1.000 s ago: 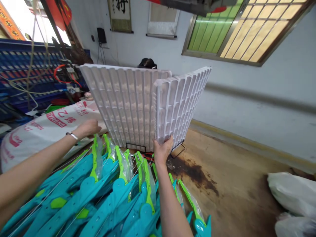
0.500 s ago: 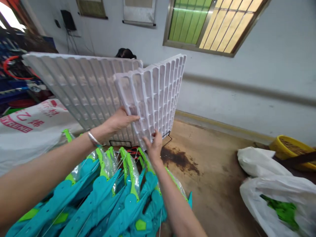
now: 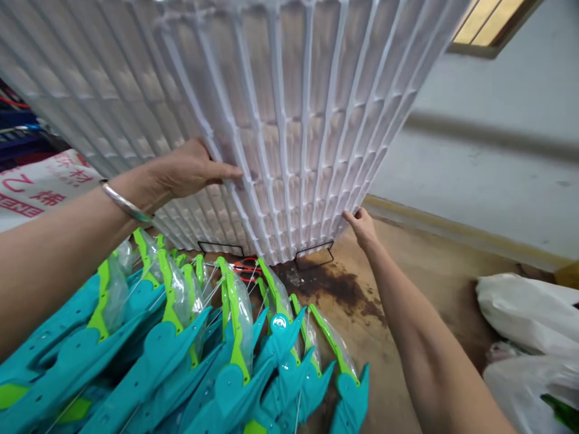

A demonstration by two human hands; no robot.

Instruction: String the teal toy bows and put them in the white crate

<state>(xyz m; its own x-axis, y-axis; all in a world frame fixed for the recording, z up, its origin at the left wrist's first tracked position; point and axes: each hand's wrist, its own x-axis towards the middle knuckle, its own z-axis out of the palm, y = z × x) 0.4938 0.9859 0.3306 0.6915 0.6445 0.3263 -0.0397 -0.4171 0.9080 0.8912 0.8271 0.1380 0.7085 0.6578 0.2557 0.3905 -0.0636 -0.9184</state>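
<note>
A large whitish ribbed plastic tray [image 3: 294, 141] with rows of long compartments stands upright before me. My left hand [image 3: 192, 169] is closed on its left edge, thumb across the front face and fingers hidden behind. Low on the opposite edge, my right hand [image 3: 362, 228] grips with thumb and fingers. Another ribbed tray [image 3: 104, 90] stands behind and to the left. Below my hands lies a pile of teal plastic pieces [image 3: 181, 349] with lime-green curved limbs and white strings, looking like toy bows; clear plastic covers parts of them.
Black wire stands [image 3: 314, 256] sit at the foot of the trays, near a red-handled tool [image 3: 248, 269]. A dark stain [image 3: 344, 289] marks the brown floor. White bags [image 3: 525, 310] lie at right, and a printed white sack [image 3: 40, 187] at left.
The held tray now looms larger and faces me more squarely, overlapping the rear one. My right hand has shifted right to its far edge; my left hand keeps its hold. The view has tipped downward.
</note>
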